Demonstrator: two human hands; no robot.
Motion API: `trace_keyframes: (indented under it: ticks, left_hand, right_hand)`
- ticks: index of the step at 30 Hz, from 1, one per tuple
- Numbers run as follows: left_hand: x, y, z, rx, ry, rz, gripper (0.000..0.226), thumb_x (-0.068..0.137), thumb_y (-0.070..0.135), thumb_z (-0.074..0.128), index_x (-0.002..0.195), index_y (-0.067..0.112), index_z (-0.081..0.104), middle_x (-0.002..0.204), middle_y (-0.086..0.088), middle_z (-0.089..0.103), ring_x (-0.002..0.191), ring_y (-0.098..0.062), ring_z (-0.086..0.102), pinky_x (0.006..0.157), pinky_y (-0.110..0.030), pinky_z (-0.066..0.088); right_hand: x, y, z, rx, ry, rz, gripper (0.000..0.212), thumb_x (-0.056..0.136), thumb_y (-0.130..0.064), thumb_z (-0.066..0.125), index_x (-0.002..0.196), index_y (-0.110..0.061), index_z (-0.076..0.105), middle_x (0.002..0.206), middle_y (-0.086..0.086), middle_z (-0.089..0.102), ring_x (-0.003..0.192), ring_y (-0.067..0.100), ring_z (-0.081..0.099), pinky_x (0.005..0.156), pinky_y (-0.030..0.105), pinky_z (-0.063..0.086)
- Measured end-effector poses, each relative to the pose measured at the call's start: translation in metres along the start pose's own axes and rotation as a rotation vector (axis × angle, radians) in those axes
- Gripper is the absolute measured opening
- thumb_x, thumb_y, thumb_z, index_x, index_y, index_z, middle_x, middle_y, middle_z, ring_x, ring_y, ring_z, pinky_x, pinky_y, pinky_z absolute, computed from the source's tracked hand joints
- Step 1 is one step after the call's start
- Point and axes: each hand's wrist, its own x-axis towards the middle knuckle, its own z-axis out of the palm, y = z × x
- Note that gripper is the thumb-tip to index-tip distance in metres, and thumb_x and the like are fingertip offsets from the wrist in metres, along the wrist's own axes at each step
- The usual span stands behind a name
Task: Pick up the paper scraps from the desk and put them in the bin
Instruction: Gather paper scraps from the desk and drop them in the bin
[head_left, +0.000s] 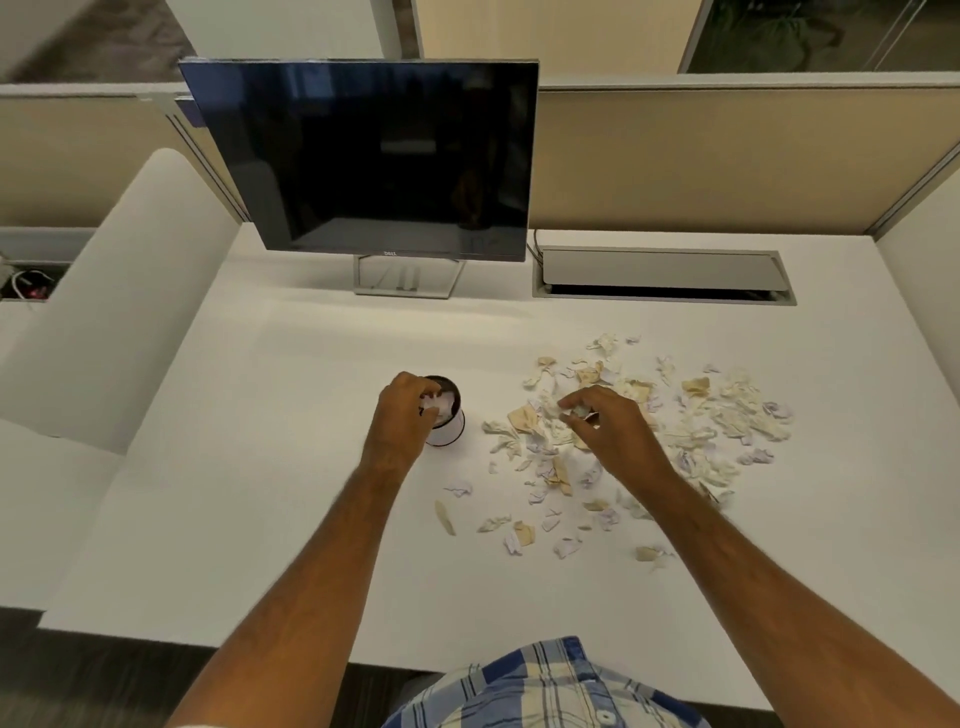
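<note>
A small white bin (448, 428) with a dark inside stands mid-desk, with white scraps inside it. My left hand (402, 415) hovers over its rim, fingers closed on white paper scraps (435, 402). To the right, a wide pile of crumpled white, tan and pale purple paper scraps (691, 421) covers the white desk (270, 467). My right hand (602, 421) rests on the pile's left part, fingertips pinching a small scrap (577, 413). Loose scraps (519, 535) lie nearer to me.
A dark monitor (363, 156) on a stand is at the back of the desk. A grey cable tray (660, 273) sits at the back right. Beige partitions (727, 156) enclose the desk. A white divider (119, 291) rises on the left.
</note>
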Motion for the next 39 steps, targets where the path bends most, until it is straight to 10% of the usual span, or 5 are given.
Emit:
trace_keyframes:
  ticks: [12, 28, 39]
  left_hand:
    - [-0.011, -0.012, -0.007, -0.268, 0.145, -0.045, 0.019, 0.093, 0.004, 0.065, 0.102, 0.020, 0.069, 0.104, 0.007, 0.066, 0.084, -0.002, 0.067, 0.071, -0.008, 0.051]
    - [-0.032, -0.028, -0.021, -0.331, 0.247, -0.165, 0.034, 0.085, -0.003, 0.053, 0.100, 0.026, 0.064, 0.106, 0.013, 0.063, 0.090, -0.005, 0.061, 0.073, -0.019, 0.051]
    - [-0.065, -0.055, -0.001, -0.270, 0.112, -0.372, 0.017, 0.089, 0.012, 0.063, 0.098, 0.026, 0.060, 0.102, 0.006, 0.059, 0.084, -0.010, 0.061, 0.066, -0.021, 0.045]
  right_hand:
    - [0.051, -0.070, 0.055, 0.004, -0.205, -0.147, 0.014, 0.094, -0.020, 0.071, 0.107, -0.016, 0.073, 0.100, 0.000, 0.069, 0.088, 0.015, 0.064, 0.080, 0.036, 0.056]
    - [0.084, -0.093, 0.104, -0.082, -0.385, -0.171, 0.033, 0.086, -0.033, 0.075, 0.114, -0.038, 0.059, 0.108, -0.009, 0.062, 0.093, 0.012, 0.061, 0.076, 0.029, 0.051]
    - [0.060, -0.052, 0.070, -0.009, -0.146, -0.109, 0.014, 0.093, -0.010, 0.069, 0.102, -0.020, 0.069, 0.095, -0.008, 0.064, 0.085, 0.002, 0.061, 0.077, 0.021, 0.051]
